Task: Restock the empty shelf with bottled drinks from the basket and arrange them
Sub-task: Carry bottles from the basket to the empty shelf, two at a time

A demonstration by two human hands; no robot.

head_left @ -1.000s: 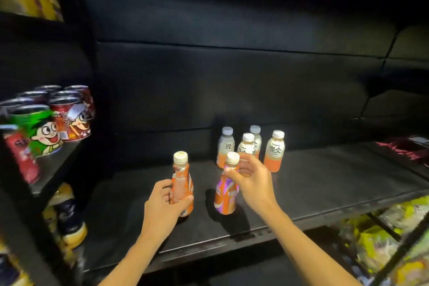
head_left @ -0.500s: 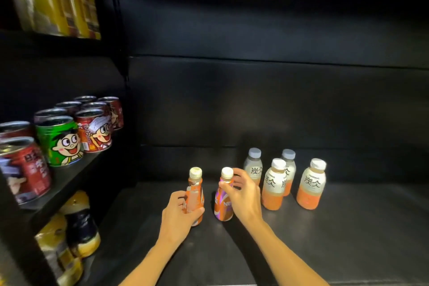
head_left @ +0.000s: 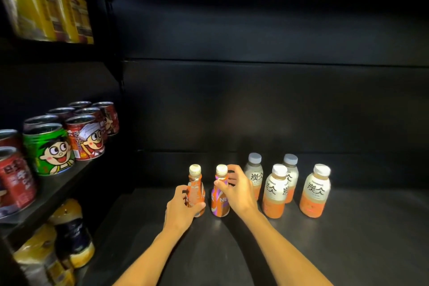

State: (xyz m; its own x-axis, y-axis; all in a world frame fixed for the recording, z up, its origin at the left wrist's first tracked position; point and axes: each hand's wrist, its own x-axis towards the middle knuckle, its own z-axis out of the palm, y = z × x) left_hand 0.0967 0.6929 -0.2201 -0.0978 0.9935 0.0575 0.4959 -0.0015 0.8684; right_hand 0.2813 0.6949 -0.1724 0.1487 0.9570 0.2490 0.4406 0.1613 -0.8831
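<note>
Two slim orange bottles stand upright on the black shelf (head_left: 348,251). My left hand (head_left: 180,210) grips the left orange bottle (head_left: 195,189) round its lower body. My right hand (head_left: 235,189) holds the orange-and-purple bottle (head_left: 219,202) beside it, thumb on its neck and fingers curled behind. To the right stand several white-labelled tea bottles with pale caps, the nearest ones a front bottle (head_left: 275,193) and a right bottle (head_left: 315,190). The basket is out of view.
On the left, a side shelf carries cartoon-printed cans, a green can (head_left: 50,148) and red cans (head_left: 87,138) among them. Yellow packs (head_left: 46,7) sit above, and bagged goods (head_left: 69,237) below. A black back wall closes the shelf.
Both hands have carried their bottles deeper onto the shelf, closer to the tea bottles. The view has moved in and downward; the shelf's front edge has left the frame.
</note>
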